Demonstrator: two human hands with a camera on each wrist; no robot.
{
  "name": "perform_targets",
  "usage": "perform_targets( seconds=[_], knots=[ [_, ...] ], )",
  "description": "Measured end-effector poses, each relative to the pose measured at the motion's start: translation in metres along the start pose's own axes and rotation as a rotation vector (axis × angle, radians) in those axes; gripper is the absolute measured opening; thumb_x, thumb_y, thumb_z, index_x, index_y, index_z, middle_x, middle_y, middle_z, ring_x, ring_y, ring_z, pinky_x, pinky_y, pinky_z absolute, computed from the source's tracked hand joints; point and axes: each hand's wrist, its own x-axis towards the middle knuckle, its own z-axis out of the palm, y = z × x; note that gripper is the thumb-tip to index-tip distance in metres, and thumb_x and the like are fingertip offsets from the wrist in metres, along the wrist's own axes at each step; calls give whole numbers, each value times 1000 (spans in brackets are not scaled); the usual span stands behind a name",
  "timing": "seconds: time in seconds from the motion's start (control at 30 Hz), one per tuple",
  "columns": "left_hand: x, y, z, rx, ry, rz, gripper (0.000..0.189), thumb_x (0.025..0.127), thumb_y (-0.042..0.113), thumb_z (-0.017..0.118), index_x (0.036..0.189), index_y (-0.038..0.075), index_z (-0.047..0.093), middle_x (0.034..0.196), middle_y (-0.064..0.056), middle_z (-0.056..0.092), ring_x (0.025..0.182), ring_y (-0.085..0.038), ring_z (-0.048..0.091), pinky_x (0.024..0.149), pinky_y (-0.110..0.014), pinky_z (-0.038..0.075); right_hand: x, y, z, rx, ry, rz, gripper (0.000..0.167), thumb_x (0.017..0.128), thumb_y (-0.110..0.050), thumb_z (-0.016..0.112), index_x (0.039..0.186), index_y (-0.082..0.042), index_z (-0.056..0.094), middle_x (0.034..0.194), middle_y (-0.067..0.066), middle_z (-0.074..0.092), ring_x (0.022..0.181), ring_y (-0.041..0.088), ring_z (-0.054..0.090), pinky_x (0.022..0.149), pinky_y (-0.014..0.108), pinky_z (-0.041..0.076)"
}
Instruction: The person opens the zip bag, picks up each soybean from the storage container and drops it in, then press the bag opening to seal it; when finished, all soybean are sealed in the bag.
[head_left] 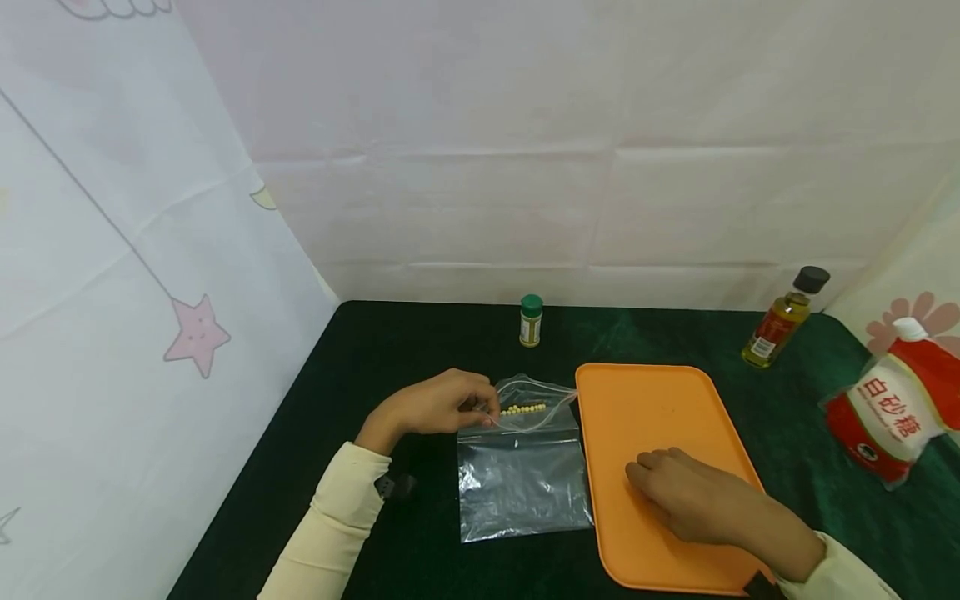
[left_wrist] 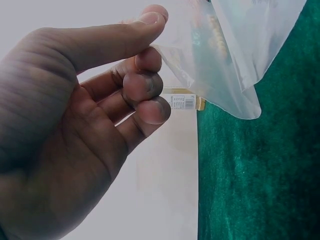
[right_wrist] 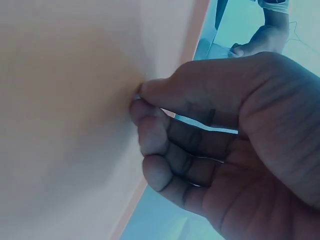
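Observation:
My left hand [head_left: 438, 402] pinches the left edge of a clear zip bag [head_left: 525, 487] near its opening, between thumb and forefinger. Several small round yellow beads [head_left: 523, 409] show in a row inside the bag's upper part. In the left wrist view a corner of the bag [left_wrist: 225, 97] hangs past the fingertips, the beads blurred behind the film. Low over the orange tray [head_left: 652, 392] is my right hand [head_left: 697, 496], fingers curled. Its thumb tip [right_wrist: 152, 90] meets the forefinger; I cannot tell whether something tiny sits between them.
A small green-capped jar [head_left: 531, 321] stands behind the bag. Back right, an oil bottle [head_left: 780, 329] with a black cap leans in view, and a red and white sugar pouch [head_left: 892, 408] stands at the right. Dark green cloth [head_left: 405, 533] covers the table; pale sheets hang behind.

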Motion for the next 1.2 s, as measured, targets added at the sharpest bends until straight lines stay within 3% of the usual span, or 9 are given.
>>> perform_targets(
  seconds=[0.23, 0.4, 0.57, 1.2],
  knots=[
    [0, 0, 0, 4, 4, -6, 5, 98, 19, 67, 101, 20, 71, 89, 10, 58, 77, -8, 55, 68, -26, 50, 12, 6, -2, -69, 173, -44, 11, 95, -15, 69, 99, -16, 60, 82, -11, 47, 73, 8, 42, 70, 33, 44],
    [0, 1, 0, 3, 5, -5, 5, 98, 19, 67, 101, 20, 71, 89, 9, 58, 77, -8, 55, 68, -26, 50, 23, 9, -2, -111, 315, -46, 18, 93, -14, 71, 90, -21, 54, 76, -13, 38, 69, 7, 38, 68, 30, 39],
    [-1, 1, 0, -3, 7, 1, 6, 98, 17, 67, 101, 21, 71, 89, 9, 58, 77, -8, 55, 68, -26, 51, 31, 11, -3, -113, 412, -56, 24, 90, -12, 75, 88, -22, 53, 77, -14, 40, 70, 6, 39, 68, 29, 40],
    [-1, 0, 0, -5, 9, 14, 6, 98, 17, 67, 101, 21, 71, 90, 11, 58, 77, -8, 55, 68, -26, 51, 50, 15, -7, -89, 550, -90, 26, 87, -8, 78, 90, -20, 55, 81, -14, 41, 71, 5, 40, 68, 28, 40]
  ],
)
